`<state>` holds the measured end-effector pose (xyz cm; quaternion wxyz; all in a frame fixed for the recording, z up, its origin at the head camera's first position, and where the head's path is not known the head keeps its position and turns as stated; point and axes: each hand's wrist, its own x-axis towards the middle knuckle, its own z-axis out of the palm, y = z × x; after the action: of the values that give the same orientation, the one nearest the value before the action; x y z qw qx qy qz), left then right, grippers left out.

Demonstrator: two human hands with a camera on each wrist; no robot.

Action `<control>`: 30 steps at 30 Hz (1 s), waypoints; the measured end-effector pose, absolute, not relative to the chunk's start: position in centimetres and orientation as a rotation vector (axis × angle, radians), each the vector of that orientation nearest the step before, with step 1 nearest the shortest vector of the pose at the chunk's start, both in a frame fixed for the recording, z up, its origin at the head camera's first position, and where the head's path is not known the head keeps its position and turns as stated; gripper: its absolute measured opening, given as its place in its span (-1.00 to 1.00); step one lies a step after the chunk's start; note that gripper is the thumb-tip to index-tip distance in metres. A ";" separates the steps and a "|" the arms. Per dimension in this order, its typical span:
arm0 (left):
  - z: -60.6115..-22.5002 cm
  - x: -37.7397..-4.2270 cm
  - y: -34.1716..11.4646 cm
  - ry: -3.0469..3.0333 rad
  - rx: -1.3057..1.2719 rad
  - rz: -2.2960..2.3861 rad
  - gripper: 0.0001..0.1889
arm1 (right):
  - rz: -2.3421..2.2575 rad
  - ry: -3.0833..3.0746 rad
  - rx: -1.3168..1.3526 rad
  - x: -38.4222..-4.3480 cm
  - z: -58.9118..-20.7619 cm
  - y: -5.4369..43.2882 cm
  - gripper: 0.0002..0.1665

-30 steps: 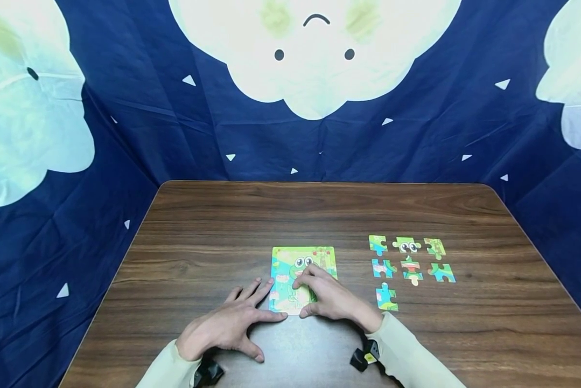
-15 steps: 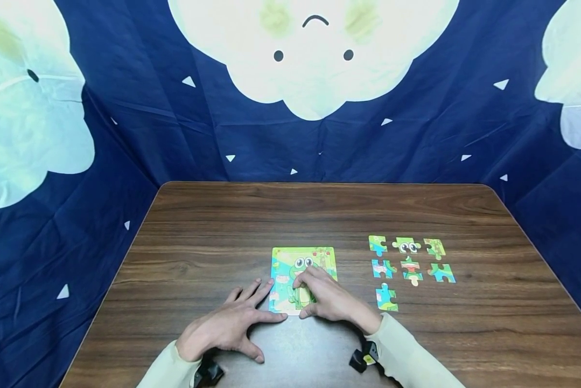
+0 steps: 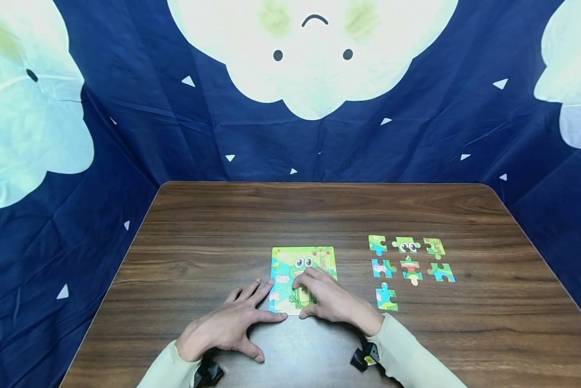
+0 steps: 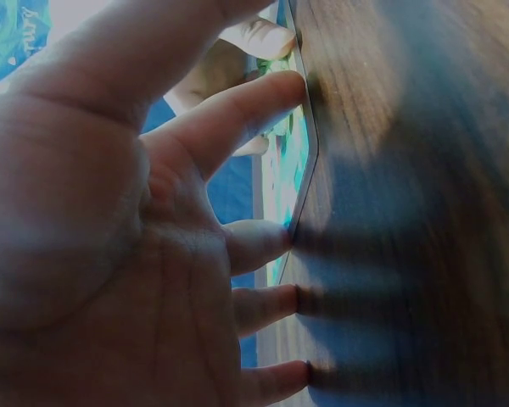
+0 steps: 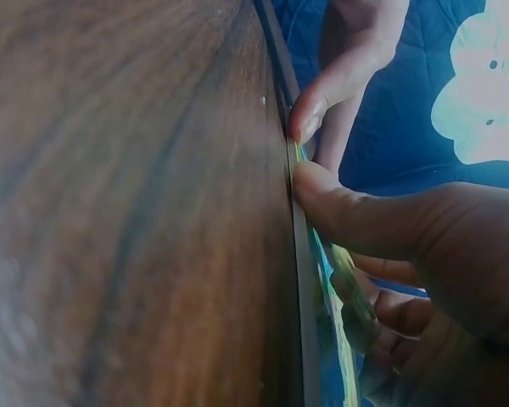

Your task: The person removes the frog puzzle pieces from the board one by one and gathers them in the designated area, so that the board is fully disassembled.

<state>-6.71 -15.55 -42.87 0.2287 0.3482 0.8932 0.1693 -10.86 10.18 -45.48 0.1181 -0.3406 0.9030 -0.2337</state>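
Note:
A square frog puzzle board (image 3: 281,264) lies on the table in front of me. My left hand (image 3: 232,322) rests spread at its left side, fingers fairly straight, with the index finger and thumb touching its left and near edges. Over the lower right part of the board is my right hand (image 3: 326,296), fingers curled and the thumb at the near edge. In the right wrist view, a green puzzle piece (image 5: 349,297) stands tilted against the curled fingers (image 5: 403,314). Most of that piece and the board's lower right corner are hidden by the hand.
Several loose puzzle pieces lie to the right of the board in rows, among them an eyes piece (image 3: 407,246), a mouth piece (image 3: 412,271) and a nearer blue-green piece (image 3: 386,297). The wooden table (image 3: 212,226) meets a blue cloth backdrop (image 3: 251,137) behind.
The frog's belly area beside my right fingertips shows in stronger colour than a second ago. Both hands have stayed almost in place.

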 end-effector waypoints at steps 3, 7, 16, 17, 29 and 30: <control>-42.9 -6.7 -15.5 2.460 0.960 0.460 -0.17 | -0.648 2.655 -1.031 -10.8 -45.3 10.3 -0.38; -42.9 -6.7 -15.6 2.459 0.961 0.458 -0.17 | -0.594 2.690 -1.096 -10.7 -45.1 10.4 -0.37; -42.9 -6.8 -15.6 2.452 0.965 0.475 -0.16 | -0.501 2.754 -1.196 -10.6 -44.7 10.4 -0.34; -42.9 -6.8 -15.6 2.451 0.963 0.477 -0.16 | -0.496 2.756 -1.205 -10.7 -44.7 10.4 -0.34; -43.0 -6.8 -15.6 2.426 0.928 0.492 -0.16 | -0.670 2.714 -1.176 -11.4 -43.6 11.8 -0.44; -43.1 -6.8 -15.6 2.426 0.928 0.493 -0.16 | -0.695 2.705 -1.173 -11.5 -43.5 12.0 -0.44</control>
<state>-6.83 -15.59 -43.08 0.2462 0.3403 0.8894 0.1806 -11.47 12.01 -43.48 0.0560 -0.3865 0.8916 -0.2290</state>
